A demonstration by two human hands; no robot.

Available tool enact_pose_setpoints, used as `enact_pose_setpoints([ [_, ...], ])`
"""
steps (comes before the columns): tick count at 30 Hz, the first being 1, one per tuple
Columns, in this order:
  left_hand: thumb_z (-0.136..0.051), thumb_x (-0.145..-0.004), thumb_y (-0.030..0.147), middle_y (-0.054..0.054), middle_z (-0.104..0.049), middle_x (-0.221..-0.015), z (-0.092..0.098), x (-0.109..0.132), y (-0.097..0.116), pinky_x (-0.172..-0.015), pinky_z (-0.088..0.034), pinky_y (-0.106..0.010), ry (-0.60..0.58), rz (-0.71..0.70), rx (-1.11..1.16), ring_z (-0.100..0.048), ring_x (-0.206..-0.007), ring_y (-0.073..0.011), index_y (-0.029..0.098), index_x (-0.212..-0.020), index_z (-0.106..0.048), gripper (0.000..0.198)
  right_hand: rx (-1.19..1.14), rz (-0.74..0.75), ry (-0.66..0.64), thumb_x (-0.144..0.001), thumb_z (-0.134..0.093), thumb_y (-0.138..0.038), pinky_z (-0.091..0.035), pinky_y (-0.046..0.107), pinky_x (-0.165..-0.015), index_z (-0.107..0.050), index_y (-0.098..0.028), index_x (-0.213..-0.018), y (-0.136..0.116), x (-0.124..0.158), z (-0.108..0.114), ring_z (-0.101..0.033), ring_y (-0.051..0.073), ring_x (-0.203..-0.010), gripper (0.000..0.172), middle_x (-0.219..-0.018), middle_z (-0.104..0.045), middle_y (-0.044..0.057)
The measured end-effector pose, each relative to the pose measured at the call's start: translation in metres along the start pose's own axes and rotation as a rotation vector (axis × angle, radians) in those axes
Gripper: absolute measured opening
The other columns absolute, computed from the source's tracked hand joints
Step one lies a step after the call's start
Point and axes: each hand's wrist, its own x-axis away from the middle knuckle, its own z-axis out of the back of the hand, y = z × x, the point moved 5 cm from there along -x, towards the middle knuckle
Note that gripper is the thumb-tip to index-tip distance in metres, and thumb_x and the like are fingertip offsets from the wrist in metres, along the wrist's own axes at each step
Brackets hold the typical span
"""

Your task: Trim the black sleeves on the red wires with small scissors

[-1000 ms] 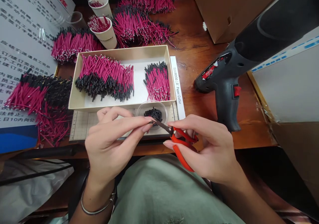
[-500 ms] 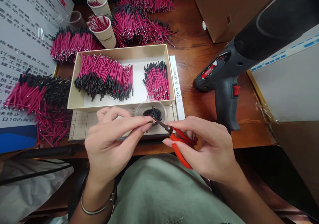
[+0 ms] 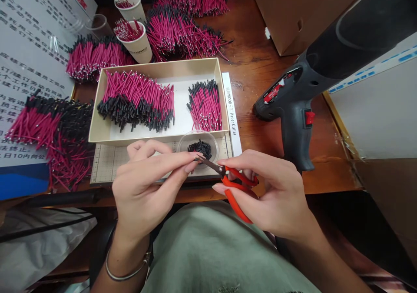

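Observation:
My left hand [image 3: 146, 184] is pinched at thumb and forefinger on a thin wire, mostly hidden by the fingers; a bit of red shows just below the fingertips. My right hand [image 3: 270, 193] grips red-handled scissors [image 3: 236, 178]. Their dark blades point left and their tips meet the left fingertips. Under the blades stands a round clear dish [image 3: 215, 147] holding small black pieces [image 3: 200, 148]. Just beyond it, a shallow cream box [image 3: 159, 139] holds two groups of short magenta wires with black ends, a larger one [image 3: 137, 95] at left and a smaller one [image 3: 206, 106] at right.
The box and dish rest on a paper cutter [image 3: 233, 119]. A heat gun [image 3: 295, 110] stands at right beside a cardboard box [image 3: 286, 14]. More wire bundles [image 3: 182, 32] lie behind and at left [image 3: 48, 128]. Paper cups [image 3: 138, 47] with wires stand at the back.
The scissor blades have drawn closer together at the left fingertips, and the handles have come slightly together. My left hand has barely moved.

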Motion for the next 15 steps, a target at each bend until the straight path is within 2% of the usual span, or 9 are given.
enact_pose_setpoints([
  [6,-0.078,-0.110,0.024,0.006,-0.082,-0.081,0.0004,0.0015,0.0010,-0.075,-0.046,-0.040,-0.004,0.002,-0.004,-0.068,-0.078,-0.0150,0.034,-0.110,-0.086,0.013,0.032,-0.002,-0.017,-0.092,-0.081,-0.006,-0.046,0.026,-0.053,-0.078,-0.024,-0.105,-0.0001,0.0012,0.0008,-0.061,0.010,-0.060,0.022,-0.086,-0.081,-0.003],
  [15,-0.074,-0.111,0.019,0.007,-0.083,-0.083,0.0008,-0.0016,0.0035,-0.079,-0.044,-0.042,-0.027,-0.017,-0.026,-0.069,-0.075,-0.0153,0.036,-0.111,-0.085,0.021,0.006,-0.021,0.005,-0.092,-0.079,-0.007,-0.055,0.026,-0.059,-0.079,-0.026,-0.106,-0.0003,0.0013,0.0010,-0.068,0.013,-0.064,0.024,-0.081,-0.079,-0.003],
])
